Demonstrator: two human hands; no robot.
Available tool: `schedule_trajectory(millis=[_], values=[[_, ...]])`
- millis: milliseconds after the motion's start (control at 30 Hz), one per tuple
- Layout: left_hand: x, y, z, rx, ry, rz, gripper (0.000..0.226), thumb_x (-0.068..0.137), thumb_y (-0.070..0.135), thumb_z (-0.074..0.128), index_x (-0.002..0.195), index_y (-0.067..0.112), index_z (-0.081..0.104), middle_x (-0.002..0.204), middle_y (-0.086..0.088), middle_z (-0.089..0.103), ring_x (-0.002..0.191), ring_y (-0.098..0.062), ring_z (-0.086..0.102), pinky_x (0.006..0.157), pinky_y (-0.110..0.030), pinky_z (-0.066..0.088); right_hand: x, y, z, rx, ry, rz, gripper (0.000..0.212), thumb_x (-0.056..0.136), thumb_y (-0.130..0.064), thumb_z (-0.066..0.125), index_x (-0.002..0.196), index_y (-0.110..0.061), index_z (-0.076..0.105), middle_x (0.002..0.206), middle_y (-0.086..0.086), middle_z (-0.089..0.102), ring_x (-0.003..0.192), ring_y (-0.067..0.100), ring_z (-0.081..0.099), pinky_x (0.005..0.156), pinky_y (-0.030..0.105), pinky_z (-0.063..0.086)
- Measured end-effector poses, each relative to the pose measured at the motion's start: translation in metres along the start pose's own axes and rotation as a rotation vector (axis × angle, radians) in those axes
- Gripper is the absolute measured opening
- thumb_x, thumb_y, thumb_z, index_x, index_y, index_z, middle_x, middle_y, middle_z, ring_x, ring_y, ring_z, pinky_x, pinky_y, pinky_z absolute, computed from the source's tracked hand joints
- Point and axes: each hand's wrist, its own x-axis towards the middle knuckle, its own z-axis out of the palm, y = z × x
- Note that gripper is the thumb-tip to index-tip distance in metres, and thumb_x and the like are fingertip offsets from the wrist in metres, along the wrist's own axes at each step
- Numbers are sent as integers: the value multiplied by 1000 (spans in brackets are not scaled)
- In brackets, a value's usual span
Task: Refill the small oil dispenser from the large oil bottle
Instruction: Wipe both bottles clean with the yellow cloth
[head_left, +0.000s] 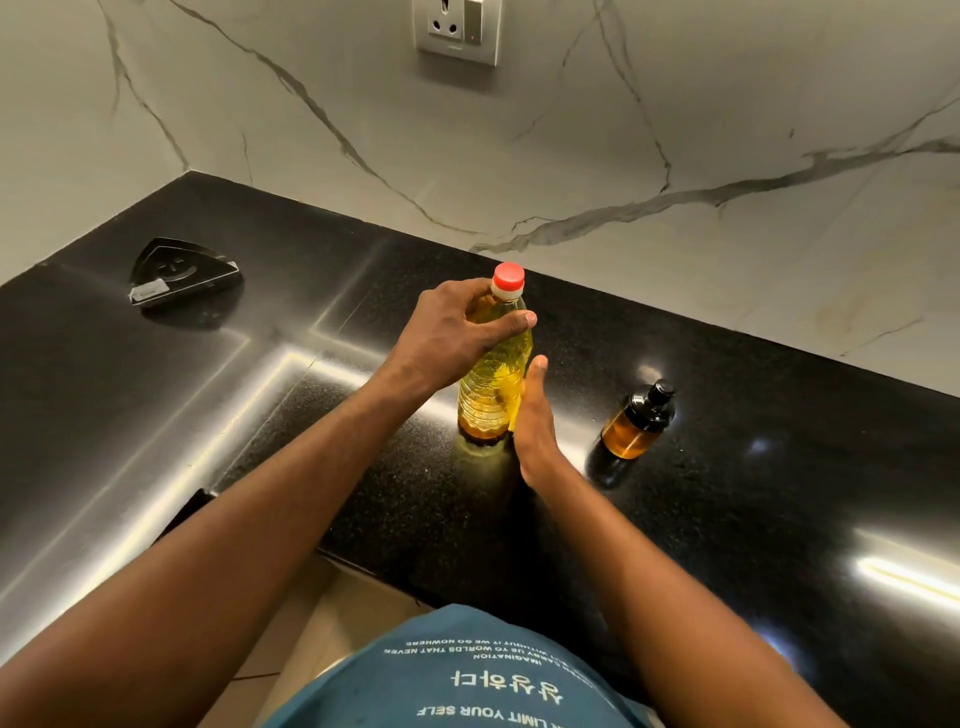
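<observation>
A large clear bottle of yellow oil with a red cap stands upright on the black counter. My left hand grips its shoulder just below the cap, thumb across the front. My right hand lies with straight fingers against the bottle's right side near its base. To the right, apart from both hands, stands the small amber oil dispenser with a black top, about half full of oil.
A black triangular holder sits at the counter's back left. A marble wall with a socket rises behind. The counter's front edge runs near my body, with floor tiles below.
</observation>
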Motion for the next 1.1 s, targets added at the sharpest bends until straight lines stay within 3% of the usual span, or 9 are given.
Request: schedule_trajectory(millis=[100,167,300,367,500,633,767,867,1100], values=[[0,-1,1,-1,7,-5,39,87,47,78,115,21,75,106,5,76,102,-5,72,94,-34,60,12,-13,-5,-90,-83,-36,75,81,-98,15,104,-58,74,129,-4,73,123,18,66,116,48,44],[0,-1,2,-5,10,-12,39,87,47,78,116,20,75,107,5,76,102,-6,72,94,-35,60,3,-21,-8,-113,-102,-60,67,93,-87,15,97,-55,74,123,-7,73,118,14,65,115,42,44],[0,-1,1,-2,4,-16,39,87,47,78,115,21,74,107,4,76,103,-7,71,94,-36,60,-20,-7,-18,-148,-112,-102,83,88,-92,15,126,-44,70,135,-6,70,125,13,63,111,37,44],[0,-1,0,-5,-3,-19,38,87,47,78,115,21,74,107,5,76,103,-7,71,94,-36,61,-26,9,-22,-162,-86,-111,84,90,-89,18,127,-36,70,126,-5,74,117,13,67,103,37,49],[-1,-3,2,-1,-3,-28,43,86,51,77,119,23,72,111,5,74,107,-9,70,95,-39,60,-28,13,-20,-138,-6,-119,35,109,-40,41,99,-29,73,97,-5,77,90,15,69,83,43,53],[-11,-8,10,-16,-17,-98,65,87,60,72,141,29,52,135,3,64,125,-12,60,100,-30,51,-20,6,-25,-90,77,-96,34,102,-7,55,96,-33,76,93,-4,79,86,19,72,76,40,58],[-26,-33,28,-11,-34,-97,111,72,67,82,158,32,21,157,-1,45,138,-13,45,108,-31,42,-23,12,-38,-10,127,-104,28,101,-7,58,97,-27,79,92,10,80,81,29,71,72,47,58],[-27,-61,42,-85,1,-177,132,57,71,90,159,32,17,154,1,46,139,-16,49,114,-42,46,-33,14,-43,15,156,-118,29,102,-6,60,101,-29,77,96,5,81,88,24,76,77,40,60],[-17,-102,59,-190,-65,-253,107,49,52,103,139,36,47,128,5,67,119,-17,67,99,-47,57,-36,21,-33,41,177,-116,24,105,-21,61,108,-33,81,95,6,80,83,19,70,73,42,56]])
